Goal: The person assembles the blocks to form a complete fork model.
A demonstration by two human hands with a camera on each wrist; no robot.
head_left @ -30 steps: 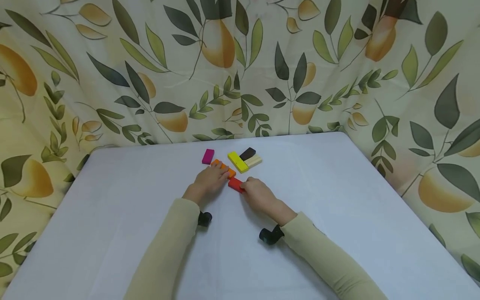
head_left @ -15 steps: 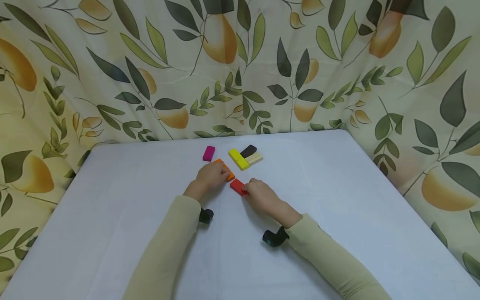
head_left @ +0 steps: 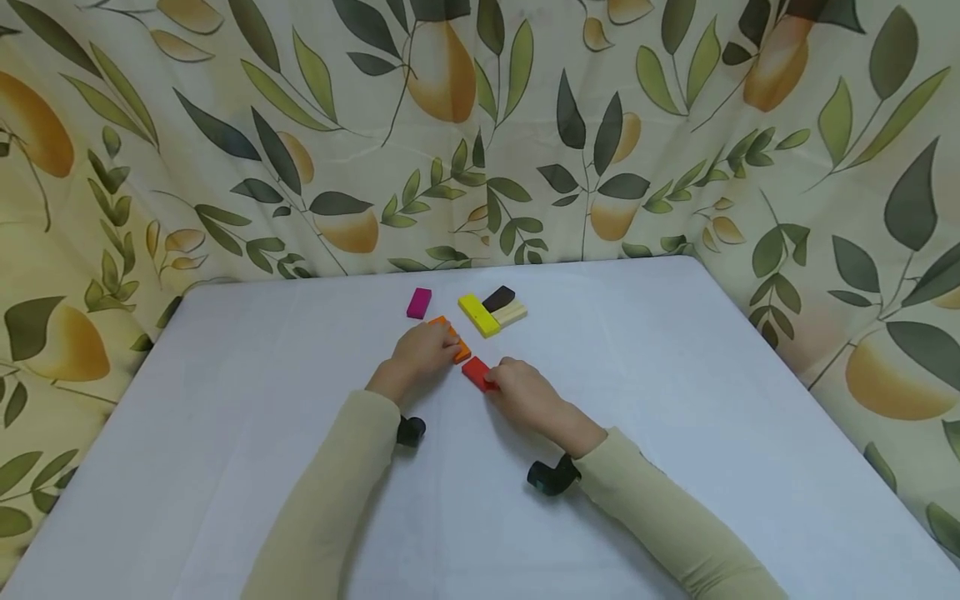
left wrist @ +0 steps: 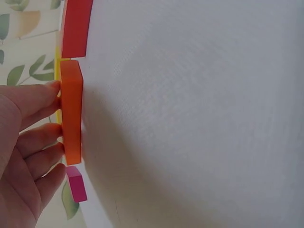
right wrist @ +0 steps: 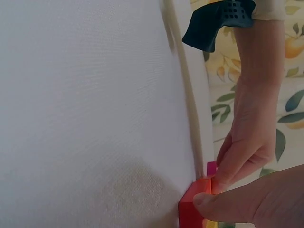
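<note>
Both hands on blocks, orange and red nearly end to end

Left hand (head_left: 422,350): fingertips (left wrist: 56,129) against orange block (left wrist: 72,114), side by side along its length; fingers fairly close together. Can't tell if it's gripped or just touched. Right hand (head_left: 525,392): narrow, pinching red block (head_left: 476,373) by its right end, thumb on the near side per right wrist view.

Orange block lies slanted, far left to near right. Red block sits just off its near right end, roughly in line; can't tell whether they touch. Magenta block (head_left: 419,303) near orange's far left end, apart in head view.

Yellow block (head_left: 478,315) farther right, past orange, slanted much the same way. Black block (head_left: 498,299) and cream block (head_left: 509,313) both at yellow's right side, black on the far side, cream nearer.

All on a white-covered table (head_left: 210,417), toward its far edge. Light green sleeves (head_left: 318,492) on both arms, dark wrist camera (head_left: 551,477) at the right cuff, another at the left. Leaf-and-fruit print cloth (head_left: 517,125) behind.
</note>
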